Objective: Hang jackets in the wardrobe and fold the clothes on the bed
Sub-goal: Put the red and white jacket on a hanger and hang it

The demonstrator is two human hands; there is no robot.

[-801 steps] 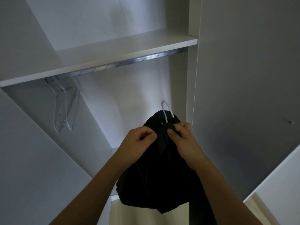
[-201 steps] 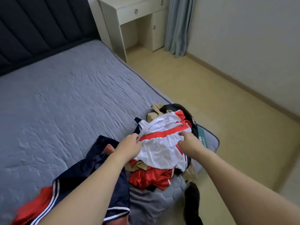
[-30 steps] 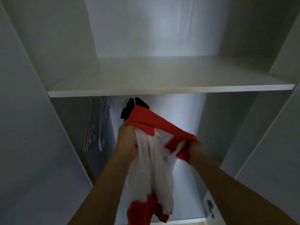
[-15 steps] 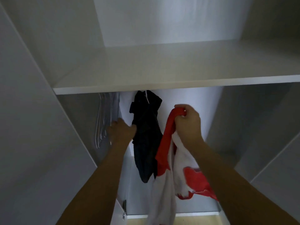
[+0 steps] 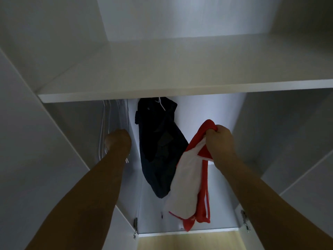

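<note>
Right grip: right hand point(image 5: 220, 141), at right of centre in the frame, has its fingers curled tight round the bunched red top edge of the red and white jacket point(image 5: 191, 177).
Jacket held: hangs limp below the fist, white body and red trim reaching down toward the lower centre of the frame, inside the wardrobe opening.
Left grip: left hand point(image 5: 118, 140), at left of centre, reaches in among the empty hangers point(image 5: 111, 123); its fingers are turned away and hidden, so I cannot tell whether it grasps one or only touches them.
Hangers: pale and thin, bunched against the wardrobe's left inner wall, below the shelf.
Dark jacket point(image 5: 158, 141): hangs on a white hanger hook point(image 5: 161, 103) under the shelf, in the centre of the frame, between the two hands and just beside the red and white jacket.
Shelf point(image 5: 180, 87): white board across the upper half of the frame, hiding whatever the hook hangs from.
Writing: none readable.
Surroundings: wardrobe door hinges point(image 5: 245, 221) at lower right and lower left; a strip of pale wooden floor point(image 5: 189, 240) at the bottom.
</note>
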